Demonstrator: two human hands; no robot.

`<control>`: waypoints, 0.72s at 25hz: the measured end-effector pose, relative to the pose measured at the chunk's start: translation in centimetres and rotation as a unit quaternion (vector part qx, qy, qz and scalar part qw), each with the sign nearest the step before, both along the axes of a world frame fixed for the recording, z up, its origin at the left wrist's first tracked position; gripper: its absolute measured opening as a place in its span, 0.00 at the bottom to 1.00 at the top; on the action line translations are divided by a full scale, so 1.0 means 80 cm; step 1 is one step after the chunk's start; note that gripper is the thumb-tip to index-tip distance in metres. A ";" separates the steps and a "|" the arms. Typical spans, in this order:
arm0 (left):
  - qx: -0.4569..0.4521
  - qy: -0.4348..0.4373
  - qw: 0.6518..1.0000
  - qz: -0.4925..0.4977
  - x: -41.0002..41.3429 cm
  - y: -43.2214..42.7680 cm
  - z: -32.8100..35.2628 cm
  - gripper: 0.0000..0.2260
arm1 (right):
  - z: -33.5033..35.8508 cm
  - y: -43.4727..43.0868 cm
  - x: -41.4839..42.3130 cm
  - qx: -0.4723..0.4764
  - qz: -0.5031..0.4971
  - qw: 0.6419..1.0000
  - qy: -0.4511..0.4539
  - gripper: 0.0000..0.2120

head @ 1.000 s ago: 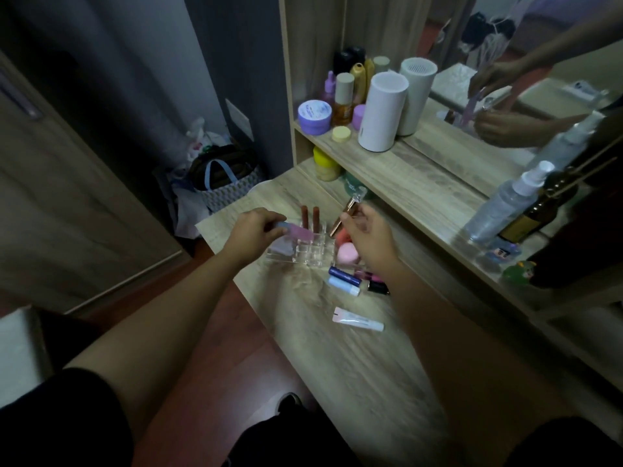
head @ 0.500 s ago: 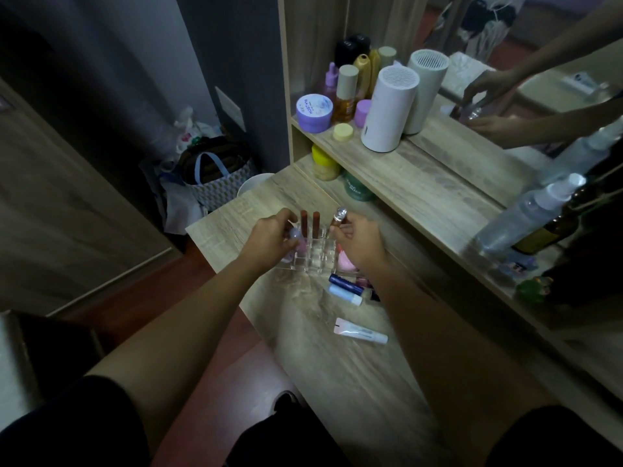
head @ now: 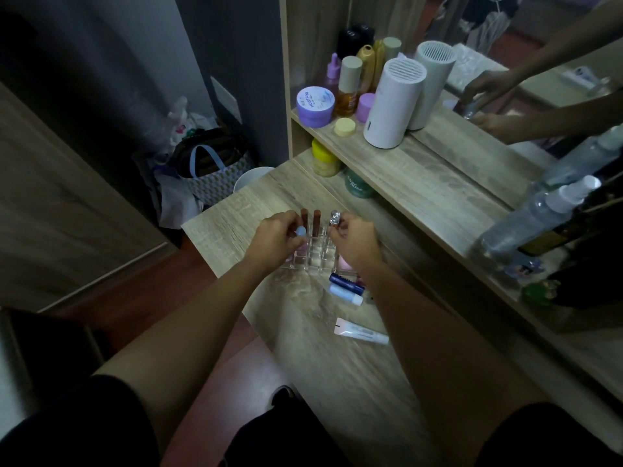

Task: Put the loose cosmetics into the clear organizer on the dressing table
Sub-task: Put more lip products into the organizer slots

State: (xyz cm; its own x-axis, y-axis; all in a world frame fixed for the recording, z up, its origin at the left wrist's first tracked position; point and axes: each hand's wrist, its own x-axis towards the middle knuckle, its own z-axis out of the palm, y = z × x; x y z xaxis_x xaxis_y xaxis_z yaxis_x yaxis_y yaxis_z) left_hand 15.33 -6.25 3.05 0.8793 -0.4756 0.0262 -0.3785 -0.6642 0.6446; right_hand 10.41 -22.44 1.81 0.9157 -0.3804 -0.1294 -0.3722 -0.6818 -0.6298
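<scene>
Both hands over clear organizer (head: 312,256). Left hand (head: 278,239) pinches a blue-capped tube (head: 301,231) upright; right hand (head: 354,242) grips a silver-topped stick (head: 335,218). Two brown lipsticks (head: 310,217) stand between.

Only "MOISTURE", partly legible, on the purple jar (head: 315,103) lid

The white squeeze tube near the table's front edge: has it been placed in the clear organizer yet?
No. The white squeeze tube lies flat on the dressing table, apart from the clear organizer.

Organizer (head: 315,256) on counter (head: 337,365), two tubes (head: 345,288) just right of it, another tube (head: 361,333) nearer, shelf (head: 421,183) behind.
</scene>
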 end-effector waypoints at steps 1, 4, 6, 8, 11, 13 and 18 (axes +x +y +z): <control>0.001 -0.003 1.000 -0.002 0.000 -0.001 0.000 0.09 | 0.001 0.000 0.001 0.003 -0.001 1.000 -0.002 0.12; 0.004 -0.008 1.000 -0.010 -0.001 -0.003 0.001 0.09 | 0.004 -0.002 0.004 0.010 -0.001 1.000 -0.011 0.11; 0.004 -0.007 1.000 -0.014 -0.002 -0.003 0.002 0.09 | 0.006 -0.003 0.005 0.021 0.000 0.999 -0.026 0.10; 0.001 -0.004 1.000 -0.013 -0.002 -0.002 0.003 0.10 | 0.009 -0.005 0.004 0.037 0.002 0.998 -0.040 0.10; 0.002 -0.005 1.000 -0.015 -0.002 0.000 0.004 0.11 | 0.010 -0.008 0.002 0.041 0.007 0.998 -0.043 0.12; 0.004 -0.001 1.000 -0.016 -0.003 0.001 0.005 0.11 | 0.010 -0.010 -0.001 0.043 0.006 0.998 -0.044 0.14; 0.000 -0.010 1.000 0.003 -0.006 0.001 0.018 0.18 | 0.032 -0.020 -0.008 0.063 0.013 0.996 -0.054 0.24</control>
